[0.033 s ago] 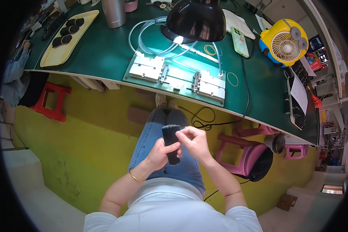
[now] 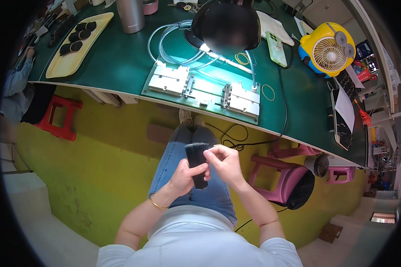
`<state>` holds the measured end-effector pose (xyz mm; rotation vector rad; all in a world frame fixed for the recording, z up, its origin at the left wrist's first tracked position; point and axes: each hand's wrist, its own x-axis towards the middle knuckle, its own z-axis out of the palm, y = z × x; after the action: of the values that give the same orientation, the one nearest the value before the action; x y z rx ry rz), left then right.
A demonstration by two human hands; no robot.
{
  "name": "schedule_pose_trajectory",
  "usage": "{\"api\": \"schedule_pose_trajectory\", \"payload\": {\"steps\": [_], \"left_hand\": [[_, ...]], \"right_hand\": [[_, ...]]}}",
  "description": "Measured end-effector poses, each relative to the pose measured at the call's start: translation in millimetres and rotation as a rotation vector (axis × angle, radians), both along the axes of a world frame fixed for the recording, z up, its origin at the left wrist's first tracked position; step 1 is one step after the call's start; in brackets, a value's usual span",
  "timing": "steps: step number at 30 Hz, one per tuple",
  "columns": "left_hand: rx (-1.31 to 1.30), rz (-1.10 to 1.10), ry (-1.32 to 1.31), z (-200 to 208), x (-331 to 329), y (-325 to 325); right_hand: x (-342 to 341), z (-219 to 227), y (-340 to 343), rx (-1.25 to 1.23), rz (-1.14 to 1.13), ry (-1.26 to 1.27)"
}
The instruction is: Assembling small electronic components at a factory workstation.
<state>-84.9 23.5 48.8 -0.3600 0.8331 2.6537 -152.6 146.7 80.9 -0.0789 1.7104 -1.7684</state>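
My left hand (image 2: 185,175) is closed round a bundle of thin black strands (image 2: 198,155), held over my lap below the table's front edge. The bundle stands slightly tilted; its upper end is fanned out and its lower end shows beneath my thumb. At the bundle's upper right side, my right hand (image 2: 225,163) pinches with thumb and forefinger. A short dark strand seems to show just above those fingertips, but what lies between them is too small to make out.
On the green table (image 2: 116,58) stands a metal clamping fixture (image 2: 200,91) with clear tubes, under a black lamp (image 2: 227,26). A yellowish tray (image 2: 62,64) holds several black bundles. A yellow fan (image 2: 327,49) stands right. Pink stool (image 2: 283,180) and cables lie beside my legs.
The bundle's upper end has spread a little to the left, so it looks wider. Both hands are almost unmoved.
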Motion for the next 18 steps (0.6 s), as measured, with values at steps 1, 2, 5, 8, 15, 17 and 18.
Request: {"api": "schedule_pose_trajectory", "payload": {"steps": [1, 2, 5, 8, 15, 17, 18], "left_hand": [[-0.04, 0.045, 0.006, 4.4, -5.1, -0.4], [-0.038, 0.045, 0.006, 6.2, -9.4, -1.0], [-0.047, 0.145, 0.049, 7.5, -20.2, -3.2], [0.036, 0.154, 0.089, 2.5, -29.2, -6.3], [0.108, 0.176, 0.124, 5.4, -43.3, -11.1], [0.108, 0.174, 0.113, 5.5, -43.6, -12.0], [0.109, 0.175, 0.111, 5.5, -43.5, -12.1]], "right_hand": [[-4.7, 4.2, -2.7, -0.019, -0.028, 0.041], [-9.4, 7.8, -5.4, -0.037, -0.056, 0.081], [-19.2, 13.0, -12.4, -0.06, -0.089, 0.11], [-26.4, 16.5, -19.1, -0.074, -0.098, 0.088], [-38.7, 20.4, -26.9, -0.053, -0.125, 0.101], [-38.8, 20.8, -28.1, -0.053, -0.123, 0.101], [-38.6, 21.1, -28.7, -0.055, -0.123, 0.103]]}}
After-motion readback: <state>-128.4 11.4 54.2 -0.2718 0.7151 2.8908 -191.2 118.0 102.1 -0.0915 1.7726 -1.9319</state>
